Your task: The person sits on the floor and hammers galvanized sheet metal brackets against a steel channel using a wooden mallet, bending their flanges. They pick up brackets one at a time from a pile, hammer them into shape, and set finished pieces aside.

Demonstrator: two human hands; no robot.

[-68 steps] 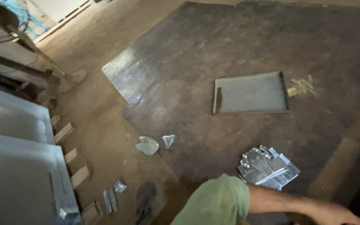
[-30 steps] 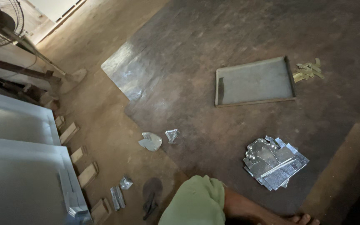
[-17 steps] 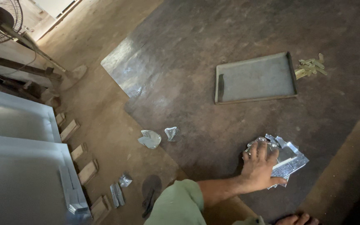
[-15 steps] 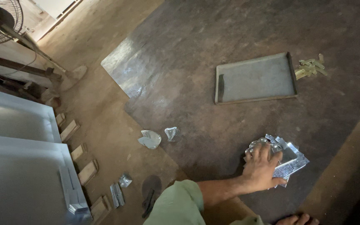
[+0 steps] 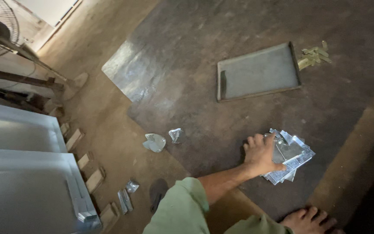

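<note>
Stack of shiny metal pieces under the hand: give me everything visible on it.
The stack of metal pieces is a loose, fanned pile of thin, flat, silvery sheet cut-outs, mostly rectangular, with corners sticking out at different angles. The surfaces look like bright galvanised or tin sheet and catch the light. It lies flat on the dark floor mat, near its lower right edge, below the shallow grey tray. One hand, which one I cannot tell, rests palm down on its left part, fingers spread over the top pieces.
</note>
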